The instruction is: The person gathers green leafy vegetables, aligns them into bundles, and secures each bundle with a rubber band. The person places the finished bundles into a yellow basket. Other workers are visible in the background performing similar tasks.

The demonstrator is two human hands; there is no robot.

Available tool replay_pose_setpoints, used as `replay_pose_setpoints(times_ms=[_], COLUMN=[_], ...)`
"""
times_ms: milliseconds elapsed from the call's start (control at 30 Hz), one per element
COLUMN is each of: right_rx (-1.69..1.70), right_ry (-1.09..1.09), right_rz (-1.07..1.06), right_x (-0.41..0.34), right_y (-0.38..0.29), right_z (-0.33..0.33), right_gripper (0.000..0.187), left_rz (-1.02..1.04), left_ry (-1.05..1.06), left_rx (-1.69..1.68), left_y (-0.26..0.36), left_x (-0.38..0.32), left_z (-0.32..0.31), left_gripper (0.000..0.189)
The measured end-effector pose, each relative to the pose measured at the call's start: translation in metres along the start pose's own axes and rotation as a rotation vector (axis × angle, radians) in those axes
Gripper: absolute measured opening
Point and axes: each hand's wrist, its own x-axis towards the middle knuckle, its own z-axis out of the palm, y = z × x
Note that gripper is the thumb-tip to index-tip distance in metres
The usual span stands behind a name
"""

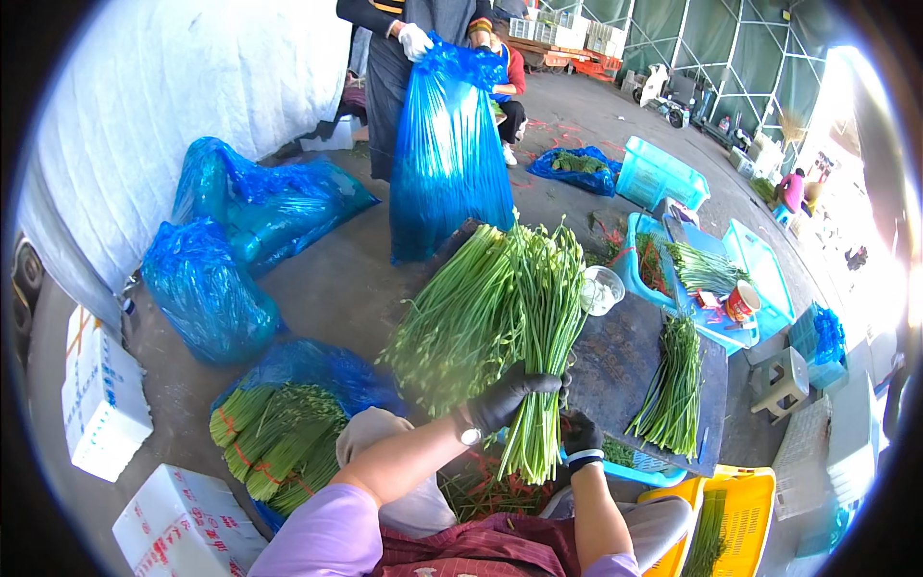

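My left hand (pixel 513 395), in a black glove and with a watch at the wrist, is wrapped around a thick bundle of flowering chive stems (pixel 546 310). The budded tips point away from me and the cut ends hang toward my lap. Close to the right of those cut ends is my right hand (pixel 581 434), also black-gloved; its fingers are partly hidden, so I cannot tell whether they hold anything. A large loose heap of flowering chives (pixel 461 310) lies left of the bundle on a dark board (pixel 613 360). A smaller bunch (pixel 670 389) rests at the board's right side.
A clear plastic cup (pixel 603 291) stands beyond the bundle. Tied bunches (pixel 277 440) lie in blue plastic at left, near filled blue bags (pixel 209 296) and foam boxes (pixel 104 389). A yellow crate (pixel 750 512) is at right. Opposite, a person holds up a blue bag (pixel 454 159).
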Motion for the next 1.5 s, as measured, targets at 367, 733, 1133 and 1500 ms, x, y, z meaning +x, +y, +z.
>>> replay_pose_setpoints(times_ms=[367,733,1133,1500], right_rx=[0.042,0.686,0.903,0.613], right_ry=[-0.06,-0.226,-0.761,-0.303], right_rz=[0.017,0.503,0.109,-0.128], right_x=[-0.06,-0.05,-0.116,-0.067], right_y=[-0.043,-0.077,-0.215,-0.248], right_z=[-0.001,-0.042,-0.015,-0.052], right_gripper=[0.006,0.016,0.071,0.044], left_rz=[-0.055,-0.088,-0.413,-0.306], left_ry=[0.023,-0.059,-0.328,-0.535], left_rx=[0.008,0.114,0.271,0.495], left_y=[0.007,0.008,-0.054,-0.076], left_x=[-0.004,-0.009,-0.008,0.07], left_z=[-0.008,0.001,0.041,0.047], left_gripper=[0.041,0.047,0.048,0.061])
